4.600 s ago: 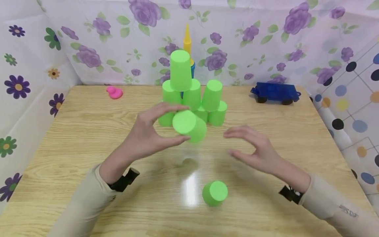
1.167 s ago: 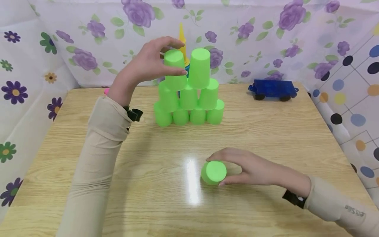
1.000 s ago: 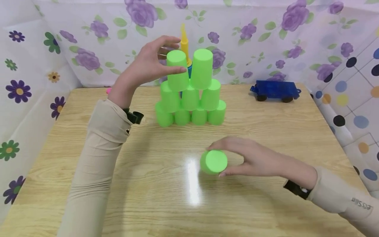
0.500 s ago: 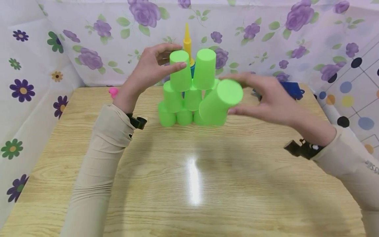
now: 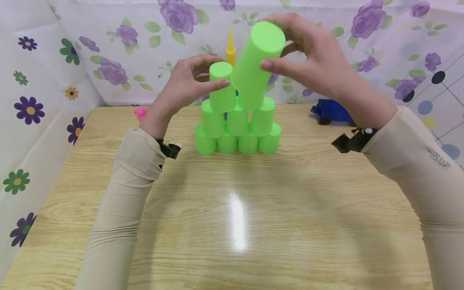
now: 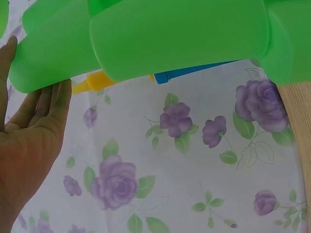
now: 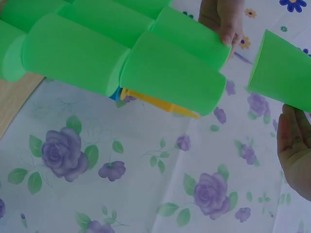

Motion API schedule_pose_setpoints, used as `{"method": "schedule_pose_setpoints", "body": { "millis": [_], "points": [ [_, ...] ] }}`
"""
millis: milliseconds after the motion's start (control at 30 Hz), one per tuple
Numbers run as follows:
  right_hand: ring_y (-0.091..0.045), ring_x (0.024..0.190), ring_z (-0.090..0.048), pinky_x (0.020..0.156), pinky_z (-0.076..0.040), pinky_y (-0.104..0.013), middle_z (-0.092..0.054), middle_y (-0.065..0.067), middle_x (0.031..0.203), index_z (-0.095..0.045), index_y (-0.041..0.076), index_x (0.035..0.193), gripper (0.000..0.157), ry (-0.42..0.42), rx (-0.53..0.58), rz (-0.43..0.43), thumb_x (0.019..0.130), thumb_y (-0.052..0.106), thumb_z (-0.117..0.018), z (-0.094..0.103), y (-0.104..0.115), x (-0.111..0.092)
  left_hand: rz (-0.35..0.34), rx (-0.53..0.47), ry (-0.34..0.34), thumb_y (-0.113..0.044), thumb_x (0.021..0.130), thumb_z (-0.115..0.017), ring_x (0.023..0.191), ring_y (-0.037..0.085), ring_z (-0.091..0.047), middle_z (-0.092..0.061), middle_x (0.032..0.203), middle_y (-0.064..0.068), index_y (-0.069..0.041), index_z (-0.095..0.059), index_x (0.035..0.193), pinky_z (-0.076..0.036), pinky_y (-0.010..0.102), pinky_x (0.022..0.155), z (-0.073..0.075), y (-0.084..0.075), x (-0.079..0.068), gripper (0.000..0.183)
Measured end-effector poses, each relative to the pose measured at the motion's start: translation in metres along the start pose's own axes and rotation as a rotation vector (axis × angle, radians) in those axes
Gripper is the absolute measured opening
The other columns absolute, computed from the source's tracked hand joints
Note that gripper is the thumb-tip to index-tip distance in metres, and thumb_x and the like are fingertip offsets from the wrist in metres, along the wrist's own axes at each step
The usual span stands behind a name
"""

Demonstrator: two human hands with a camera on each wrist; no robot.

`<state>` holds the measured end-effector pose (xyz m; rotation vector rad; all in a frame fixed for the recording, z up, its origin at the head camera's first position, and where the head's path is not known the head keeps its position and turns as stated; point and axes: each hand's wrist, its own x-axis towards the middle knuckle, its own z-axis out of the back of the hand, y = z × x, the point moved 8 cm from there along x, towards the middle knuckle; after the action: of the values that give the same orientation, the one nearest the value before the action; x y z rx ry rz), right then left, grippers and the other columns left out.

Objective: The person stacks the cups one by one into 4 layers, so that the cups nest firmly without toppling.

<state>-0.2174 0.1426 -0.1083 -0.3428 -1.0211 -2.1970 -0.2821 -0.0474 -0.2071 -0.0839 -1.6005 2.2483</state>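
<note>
Upside-down green cups point(image 5: 237, 121) stand in stacked rows. The left hand point(image 5: 188, 82) holds the left cup point(image 5: 222, 94) of the upper row, thumb in front and fingers behind. In the left wrist view, its fingers point(image 6: 59, 104) lie along that cup point(image 6: 53, 53). The right hand point(image 5: 308, 52) grips another green cup point(image 5: 259, 50), tilted, and raises it over the right cup point(image 5: 251, 98) of that row, overlapping it in the head view. In the right wrist view, a gap shows between the held cup point(image 7: 284, 73) and the stack point(image 7: 170, 73).
Behind the stack rises a yellow-tipped blue toy point(image 5: 230, 52). A pink toy point(image 5: 139, 112) is near the left wrist, and a blue toy wagon point(image 5: 331, 111) stands at the table's back right. Flowered cloth point(image 5: 119, 48) hangs behind the wooden table point(image 5: 203, 209).
The right hand has taken the last loose cup from the front of the table and lifted it up above the stack. The left hand has put its cup on the upper row and stays there.
</note>
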Motion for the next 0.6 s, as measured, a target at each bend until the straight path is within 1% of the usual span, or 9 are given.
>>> {"method": "schedule_pose_setpoints", "body": {
  "millis": [133,267,400,467,600],
  "points": [
    [-0.009,0.103,-0.056,0.088,-0.047,-0.021,-0.060,-0.001,0.121,-0.049,0.014,0.134,0.053,-0.024,-0.019,-0.104,0.085,0.018,-0.070,0.000,-0.009,0.018,-0.015,-0.024,-0.002,-0.019,0.074,-0.080,0.105,0.016,-0.061,-0.062,0.119,0.004,-0.013,-0.059,0.123,-0.047,0.025,0.094,0.001,-0.001,0.001,0.054],
    [-0.010,0.108,-0.056,0.089,-0.047,-0.022,-0.061,-0.002,0.120,-0.053,0.015,0.130,0.047,-0.059,0.036,-0.201,0.086,0.025,-0.068,-0.002,-0.017,0.031,-0.024,-0.036,-0.002,-0.018,0.073,-0.080,0.105,0.016,-0.061,-0.063,0.117,0.004,-0.012,-0.060,0.122,-0.047,0.025,0.094,0.001,0.000,0.001,0.053],
    [-0.011,0.109,-0.056,0.090,-0.047,-0.022,-0.060,-0.001,0.119,-0.056,0.017,0.126,0.044,-0.070,0.023,-0.231,0.086,0.029,-0.068,-0.005,-0.021,0.042,-0.030,-0.028,0.003,-0.019,0.073,-0.081,0.105,0.016,-0.061,-0.063,0.117,0.004,-0.011,-0.059,0.122,-0.047,0.025,0.094,0.000,0.000,0.001,0.054],
    [-0.011,0.108,-0.055,0.090,-0.047,-0.022,-0.060,0.000,0.117,-0.056,0.019,0.126,0.044,-0.055,0.000,-0.244,0.086,0.032,-0.068,-0.008,-0.023,0.047,-0.030,-0.033,0.003,-0.019,0.073,-0.081,0.105,0.016,-0.061,-0.062,0.117,0.004,-0.010,-0.059,0.123,-0.047,0.025,0.093,0.000,0.000,0.001,0.055],
    [-0.012,0.104,-0.056,0.088,-0.045,-0.023,-0.062,0.000,0.112,-0.059,0.019,0.121,0.041,-0.030,0.011,-0.279,0.085,0.036,-0.068,-0.013,-0.030,0.056,-0.028,-0.045,0.003,-0.017,0.073,-0.081,0.105,0.016,-0.061,-0.062,0.119,0.005,-0.009,-0.059,0.123,-0.047,0.024,0.093,0.000,0.000,0.002,0.055]
  ]
}}
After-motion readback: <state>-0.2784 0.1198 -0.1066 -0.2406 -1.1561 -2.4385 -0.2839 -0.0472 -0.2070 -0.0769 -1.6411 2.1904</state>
